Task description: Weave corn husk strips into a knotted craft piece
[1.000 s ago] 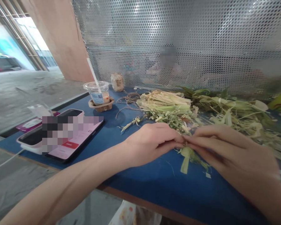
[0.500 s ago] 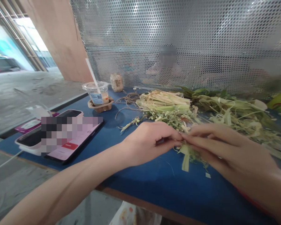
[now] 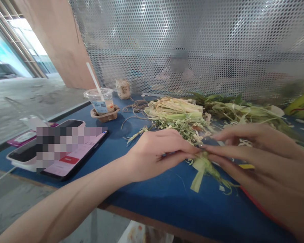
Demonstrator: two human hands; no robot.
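Observation:
My left hand (image 3: 154, 153) is closed in a pinch on the top of a small tied-looking bundle of green corn husk strips (image 3: 205, 168). The strips hang below the fingertips, just over the blue table. My right hand (image 3: 266, 162) meets it from the right, two of its fingertips pinching at the same top end, another finger held apart above. Something small and shiny shows at the meeting point; I cannot make out what. Behind my hands lie a stack of pale dried husk strips (image 3: 174, 109) and bunched small greenish husk flowers or sprigs (image 3: 172, 125).
Loose green husks (image 3: 245, 111) lie at the back right near a yellow bag (image 3: 301, 106). Brown twine (image 3: 136, 106), a jar (image 3: 123, 89) and a lidded drink cup (image 3: 101, 101) stand further left. A phone (image 3: 76, 155) lies at the left. Perforated metal sheeting (image 3: 147, 44) rises behind.
The right hand has shifted right and its fingers have spread somewhat. More of the husk bundle shows below the fingertips. The left hand keeps its pinch; the view has moved slightly.

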